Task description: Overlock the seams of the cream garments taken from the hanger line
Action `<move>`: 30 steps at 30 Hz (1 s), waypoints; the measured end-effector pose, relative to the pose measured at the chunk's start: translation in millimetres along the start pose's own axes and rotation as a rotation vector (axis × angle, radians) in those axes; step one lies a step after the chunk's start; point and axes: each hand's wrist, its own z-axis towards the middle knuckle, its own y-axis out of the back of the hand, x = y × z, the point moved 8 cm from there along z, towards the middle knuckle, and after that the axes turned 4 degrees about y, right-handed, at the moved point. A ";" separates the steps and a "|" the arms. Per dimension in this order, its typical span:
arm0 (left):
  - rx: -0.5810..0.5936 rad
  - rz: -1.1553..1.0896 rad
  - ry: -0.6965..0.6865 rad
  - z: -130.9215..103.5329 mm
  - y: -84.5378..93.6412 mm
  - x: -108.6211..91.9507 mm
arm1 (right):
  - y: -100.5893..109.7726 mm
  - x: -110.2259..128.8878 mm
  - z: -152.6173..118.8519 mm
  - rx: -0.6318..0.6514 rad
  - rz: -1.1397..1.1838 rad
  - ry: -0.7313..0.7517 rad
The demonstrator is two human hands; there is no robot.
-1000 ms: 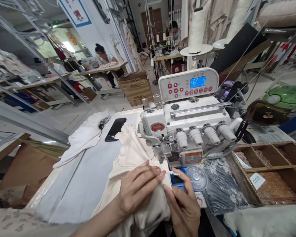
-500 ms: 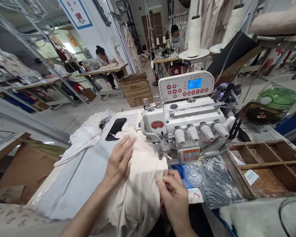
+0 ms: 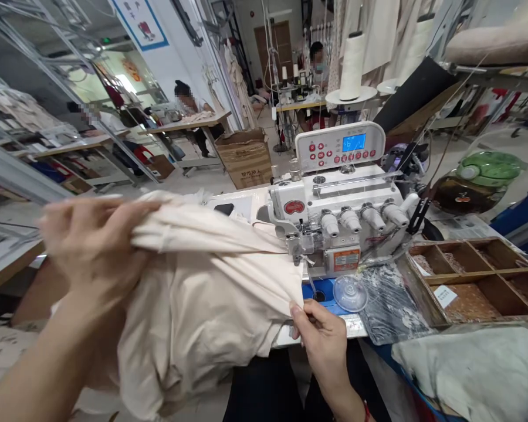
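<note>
"Cream fabric (image 3: 193, 293), thin and loose by the look of it. Where does it lie exactly?"

"Across the front of the worktop (image 3: 286, 336), to the left of the overlock machine (image 3: 347, 196). Its right-hand edge runs right up beside the presser foot (image 3: 296, 255); whether any of it is caught underneath, I can't tell. The near part sags in soft folds over the front edge, above the person's dark-clothed legs (image 3: 264, 387)."

"And the hands?"

"The left hand (image 3: 99, 246) is raised well out to the side, blurred, apparently curled round a bunched fold. Its fingertips are hidden. The right hand (image 3: 323, 331) pinches the edge between thumb and forefinger, just below the presser foot and near the clear round dish (image 3: 350, 294)."

"How would you expect it to handle?"

"Light and limp, I'd judge: no stiffness, so it creases wherever it's gathered and droops wherever nothing carries it. Perhaps a little slippery between layers, and likely to stretch if tugged hard."

"Best places to hold?"

"A fingertip pinch on the straight edge seems right, clear of the needle area. For the bulk, I'd take a broad, gentle handful, so the hanging weight doesn't drag that edge askew."
</note>
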 end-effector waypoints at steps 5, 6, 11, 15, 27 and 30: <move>0.120 -0.435 -0.388 -28.2 -57.5 -122.1 | -2.4 -3.4 -7.5 -0.086 0.101 0.007; 0.198 -0.549 -0.426 -43.5 -69.0 -142.2 | -4.1 -6.6 -7.7 -0.093 0.153 -0.019; 0.349 -0.816 -0.300 -77.5 -91.1 -171.6 | -27.3 -44.8 -20.2 0.062 0.481 -0.436; 0.354 -0.785 -0.277 -75.3 -85.1 -170.0 | -7.3 -30.8 -17.4 0.067 0.198 -0.245; 0.469 -0.932 -0.260 -70.0 -97.7 -158.0 | -62.4 -24.3 -35.4 0.325 -0.103 -0.190; 0.502 -0.943 -0.272 -69.2 -99.0 -156.0 | -57.9 13.7 -15.9 0.298 -0.630 0.336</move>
